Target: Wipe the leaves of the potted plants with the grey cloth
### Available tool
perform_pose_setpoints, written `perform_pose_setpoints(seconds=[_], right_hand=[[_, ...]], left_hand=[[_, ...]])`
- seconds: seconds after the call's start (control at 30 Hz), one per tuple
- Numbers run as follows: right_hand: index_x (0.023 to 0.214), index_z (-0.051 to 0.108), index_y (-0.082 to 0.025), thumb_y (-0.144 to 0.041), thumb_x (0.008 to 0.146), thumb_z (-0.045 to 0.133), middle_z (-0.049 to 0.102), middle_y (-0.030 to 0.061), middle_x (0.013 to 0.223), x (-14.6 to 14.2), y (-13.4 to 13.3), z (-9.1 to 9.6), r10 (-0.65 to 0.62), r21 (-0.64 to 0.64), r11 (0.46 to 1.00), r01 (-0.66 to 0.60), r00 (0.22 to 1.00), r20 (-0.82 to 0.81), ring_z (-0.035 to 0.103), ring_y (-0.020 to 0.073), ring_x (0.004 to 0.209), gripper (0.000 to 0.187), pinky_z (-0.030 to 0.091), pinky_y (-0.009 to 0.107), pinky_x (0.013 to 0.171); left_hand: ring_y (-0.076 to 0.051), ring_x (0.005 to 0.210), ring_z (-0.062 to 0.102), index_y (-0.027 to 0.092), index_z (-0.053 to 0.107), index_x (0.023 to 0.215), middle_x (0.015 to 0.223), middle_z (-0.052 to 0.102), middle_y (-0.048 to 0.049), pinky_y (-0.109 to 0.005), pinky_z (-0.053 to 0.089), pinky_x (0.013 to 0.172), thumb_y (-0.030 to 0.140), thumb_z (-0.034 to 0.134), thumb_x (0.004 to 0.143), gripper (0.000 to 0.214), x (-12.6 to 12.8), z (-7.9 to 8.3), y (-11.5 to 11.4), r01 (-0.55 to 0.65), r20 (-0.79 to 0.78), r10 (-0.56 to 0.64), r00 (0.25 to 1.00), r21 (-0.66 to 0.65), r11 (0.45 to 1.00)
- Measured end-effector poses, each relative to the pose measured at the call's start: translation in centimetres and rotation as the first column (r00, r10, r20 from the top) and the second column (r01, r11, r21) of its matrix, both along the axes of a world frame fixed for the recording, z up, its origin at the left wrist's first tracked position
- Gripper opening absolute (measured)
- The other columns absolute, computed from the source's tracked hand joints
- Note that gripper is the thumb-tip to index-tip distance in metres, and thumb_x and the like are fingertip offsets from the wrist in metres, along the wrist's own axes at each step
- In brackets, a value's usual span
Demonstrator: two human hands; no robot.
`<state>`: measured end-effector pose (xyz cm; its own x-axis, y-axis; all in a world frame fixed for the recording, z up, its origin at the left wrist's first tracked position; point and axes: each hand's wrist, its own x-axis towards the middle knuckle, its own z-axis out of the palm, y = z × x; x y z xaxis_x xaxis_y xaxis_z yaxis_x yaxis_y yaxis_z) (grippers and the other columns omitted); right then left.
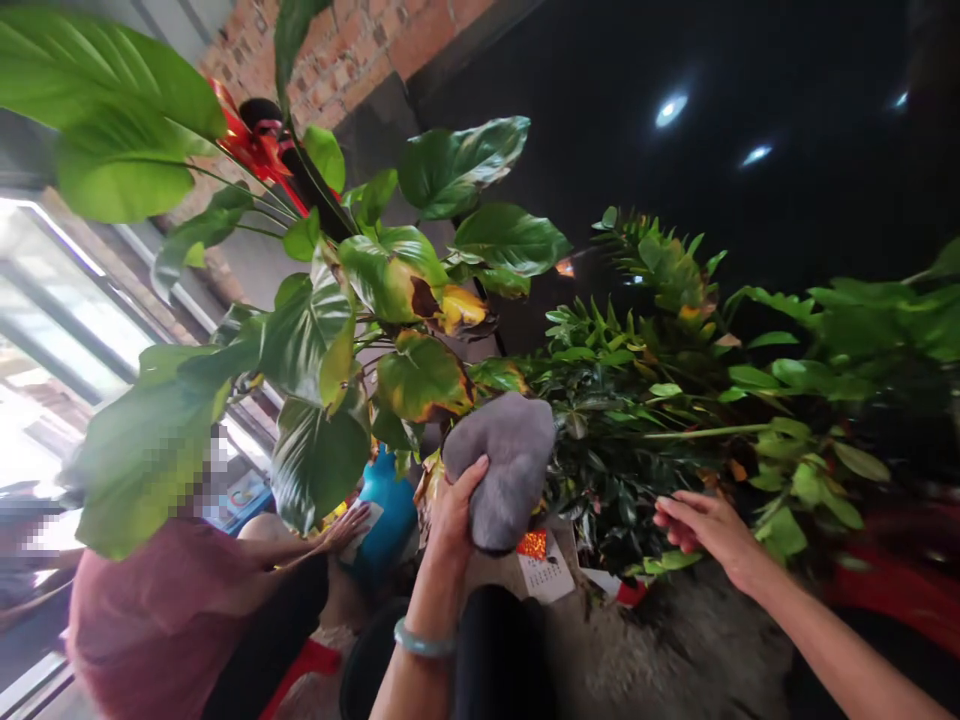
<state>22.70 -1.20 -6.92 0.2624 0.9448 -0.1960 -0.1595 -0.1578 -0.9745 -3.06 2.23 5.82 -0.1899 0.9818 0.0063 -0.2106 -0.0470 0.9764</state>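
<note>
My left hand (451, 520), with a pale green bangle on its wrist, grips a grey, fuzzy cloth-like piece (504, 465) from its lower left side. The piece is bunched into a rounded shape, and its far side is hidden. Large green leaves with yellow and brown edges (424, 375) hang just above it. My right hand (705, 527) is beside the lower leaves of the bushy plant (622, 400), thumb and curled fingers drawn together. Whether something small sits in that pinch I cannot make out.
At the left sits a person in a pink shirt (161, 620), one hand (346, 530) with a white tissue against a blue rounded object (390, 510). Printed paper (546, 572) lies on the concrete floor (675, 640). A dark glossy panel (712, 120) stands behind the plants.
</note>
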Motion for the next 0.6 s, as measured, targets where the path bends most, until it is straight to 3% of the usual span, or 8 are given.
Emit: perform_pose_setpoints(seconds=[0.07, 0.13, 0.23, 0.3, 0.33, 0.4, 0.5, 0.6], right_hand=[[0.048, 0.061, -0.022, -0.050, 0.049, 0.070, 0.065, 0.0036, 0.052, -0.1, 0.1, -0.1, -0.006, 0.005, 1.000, 0.007, 1.000, -0.001, 0.055, 0.0146, 0.045, 0.030, 0.039, 0.026, 0.041], [0.050, 0.060, -0.022, -0.050, 0.050, 0.069, 0.067, 0.0045, 0.054, -0.2, 0.2, -0.3, -0.011, 0.008, 1.000, 0.011, 1.000, -0.001, 0.056, 0.0158, 0.046, 0.030, 0.039, 0.026, 0.041], [0.051, 0.059, -0.022, -0.051, 0.049, 0.069, 0.067, 0.0051, 0.055, 0.1, 0.2, -0.4, -0.008, 0.012, 1.000, 0.008, 1.000, 0.005, 0.057, 0.0173, 0.046, 0.030, 0.039, 0.028, 0.041], [0.050, 0.058, -0.022, -0.051, 0.050, 0.068, 0.066, 0.0045, 0.054, 0.2, 0.1, -0.5, -0.001, 0.028, 1.000, 0.001, 1.000, 0.012, 0.056, 0.0164, 0.045, 0.030, 0.039, 0.027, 0.040], [0.049, 0.058, -0.022, -0.050, 0.051, 0.068, 0.065, 0.0040, 0.053, 0.3, 0.1, -0.5, -0.001, 0.036, 0.999, 0.000, 1.000, 0.016, 0.055, 0.0158, 0.045, 0.030, 0.039, 0.027, 0.040], [0.049, 0.059, -0.022, -0.049, 0.051, 0.067, 0.064, 0.0035, 0.054, 0.4, 0.2, -0.5, -0.010, 0.045, 0.999, 0.009, 1.000, 0.020, 0.055, 0.0151, 0.046, 0.029, 0.039, 0.026, 0.040], [0.054, 0.062, -0.022, -0.048, 0.051, 0.067, 0.068, 0.0046, 0.061, 0.3, 0.4, -0.7, -0.045, 0.043, 0.998, 0.044, 0.999, 0.022, 0.058, 0.0160, 0.049, 0.027, 0.040, 0.026, 0.040], [0.058, 0.064, -0.022, -0.048, 0.052, 0.066, 0.069, 0.0049, 0.063, 0.3, 0.6, -1.0, -0.080, 0.044, 0.996, 0.079, 0.996, 0.027, 0.059, 0.0172, 0.051, 0.027, 0.039, 0.027, 0.040]], left_hand=[[-0.023, 0.078, 0.070, 0.014, 0.072, 0.089, 0.085, 0.076, -0.0081, -0.032, 0.055, 0.071, 0.031, 0.085, 0.049, 0.046, 1.0, -1.2, 0.3, -0.014, -0.035, 0.012, 0.999, -0.060, 0.998], [-0.024, 0.070, 0.069, 0.012, 0.073, 0.081, 0.075, 0.074, -0.0082, -0.033, 0.054, 0.068, 0.034, 0.087, 0.044, 0.046, 1.8, -3.8, -0.8, 0.160, -0.090, -0.181, 0.979, -0.197, 0.967], [-0.022, 0.066, 0.068, 0.013, 0.075, 0.078, 0.072, 0.074, -0.0069, -0.033, 0.052, 0.069, 0.038, 0.088, 0.042, 0.046, 2.3, -6.8, -3.8, 0.506, -0.083, -0.557, 0.827, -0.322, 0.800], [-0.022, 0.071, 0.068, 0.014, 0.077, 0.083, 0.077, 0.076, -0.0066, -0.031, 0.052, 0.072, 0.037, 0.086, 0.047, 0.044, 2.1, -6.5, -5.0, 0.622, -0.074, -0.672, 0.737, -0.314, 0.717], [-0.022, 0.072, 0.069, 0.014, 0.077, 0.085, 0.078, 0.076, -0.0068, -0.031, 0.053, 0.072, 0.036, 0.086, 0.049, 0.043, 2.0, -5.5, -5.2, 0.633, -0.075, -0.675, 0.734, -0.284, 0.720], [-0.023, 0.072, 0.069, 0.013, 0.075, 0.089, 0.079, 0.076, -0.0070, -0.031, 0.053, 0.071, 0.035, 0.085, 0.050, 0.046, 1.7, -2.7, -4.5, 0.552, -0.068, -0.569, 0.819, -0.176, 0.815], [-0.025, 0.079, 0.070, 0.013, 0.072, 0.095, 0.086, 0.076, -0.0073, -0.033, 0.055, 0.073, 0.036, 0.084, 0.052, 0.050, 1.8, 0.9, -2.1, 0.230, 0.017, -0.230, 0.973, -0.003, 0.973], [-0.025, 0.087, 0.070, 0.015, 0.070, 0.093, 0.092, 0.076, -0.0078, -0.033, 0.055, 0.076, 0.035, 0.084, 0.051, 0.049, 2.7, 0.2, -0.7, 0.006, 0.057, -0.005, 0.998, -0.021, 1.000]])
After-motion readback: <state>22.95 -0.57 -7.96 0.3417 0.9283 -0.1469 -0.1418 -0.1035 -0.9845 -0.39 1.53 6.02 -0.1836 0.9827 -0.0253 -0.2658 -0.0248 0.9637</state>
